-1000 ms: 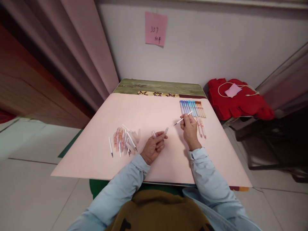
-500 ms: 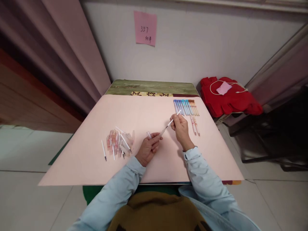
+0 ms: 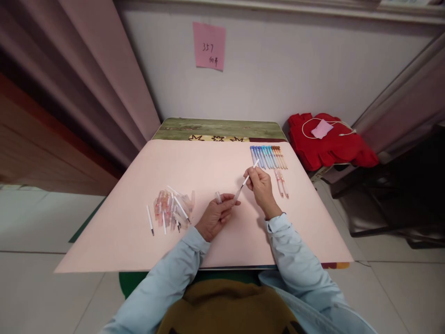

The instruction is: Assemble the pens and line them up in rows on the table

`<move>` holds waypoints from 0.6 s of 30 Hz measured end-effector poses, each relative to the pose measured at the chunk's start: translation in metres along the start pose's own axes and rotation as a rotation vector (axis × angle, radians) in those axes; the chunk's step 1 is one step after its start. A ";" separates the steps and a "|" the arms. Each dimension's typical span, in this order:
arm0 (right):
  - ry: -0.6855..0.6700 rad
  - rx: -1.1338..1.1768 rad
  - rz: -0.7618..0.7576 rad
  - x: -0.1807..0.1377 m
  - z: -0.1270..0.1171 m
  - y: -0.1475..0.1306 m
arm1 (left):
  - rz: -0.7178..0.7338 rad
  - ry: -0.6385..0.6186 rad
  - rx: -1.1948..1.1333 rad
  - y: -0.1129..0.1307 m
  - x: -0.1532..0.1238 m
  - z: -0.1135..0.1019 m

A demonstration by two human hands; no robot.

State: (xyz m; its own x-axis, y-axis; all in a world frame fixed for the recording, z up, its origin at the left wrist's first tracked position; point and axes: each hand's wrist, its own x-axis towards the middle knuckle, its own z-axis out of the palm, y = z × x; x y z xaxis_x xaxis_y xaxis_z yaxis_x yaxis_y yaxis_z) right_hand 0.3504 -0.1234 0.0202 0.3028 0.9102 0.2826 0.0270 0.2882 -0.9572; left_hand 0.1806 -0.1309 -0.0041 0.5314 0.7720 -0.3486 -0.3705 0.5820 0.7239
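Observation:
My right hand (image 3: 262, 188) pinches a white pen refill (image 3: 245, 180), tilted, its dark tip pointing down and left. That tip meets a translucent pen barrel piece (image 3: 237, 195), which my left hand (image 3: 217, 217) grips between thumb and fingers. Another clear pen part (image 3: 218, 197) sticks up from the same hand, its lower end hidden by the fingers. Left of my hands lies a pile of clear and pinkish pen parts (image 3: 163, 204) mixed with white refills. One loose refill (image 3: 150, 220) rests at the pile's left side.
At the back right of the pink-covered table (image 3: 121, 241) lies a row of blue, turquoise and brown-ended pens (image 3: 267, 157). Two pinkish pens (image 3: 281, 183) lie in front of it. Beyond the right edge, a red cloth (image 3: 323, 144) carries a white cable.
The refill's tip stays at the barrel piece, and both hands have barely shifted. The whole view has moved slightly with my head; the pile and the pen row look the same.

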 end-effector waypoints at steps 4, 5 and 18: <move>0.027 -0.129 -0.041 0.008 -0.008 0.003 | -0.021 -0.010 0.091 0.008 0.013 0.011; 0.035 -0.171 -0.055 0.011 -0.010 0.005 | -0.010 -0.007 0.104 0.009 0.018 0.014; 0.036 -0.224 0.087 0.014 -0.013 0.034 | 0.294 0.056 0.040 0.011 0.078 0.016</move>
State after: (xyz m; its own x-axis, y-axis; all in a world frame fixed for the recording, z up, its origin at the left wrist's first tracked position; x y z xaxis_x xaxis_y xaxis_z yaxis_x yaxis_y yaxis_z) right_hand 0.3675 -0.1051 -0.0093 0.3468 0.9164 0.2000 0.2089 0.1325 -0.9689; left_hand 0.2301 -0.0682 -0.0140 0.3625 0.9194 -0.1527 -0.4709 0.3220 0.8213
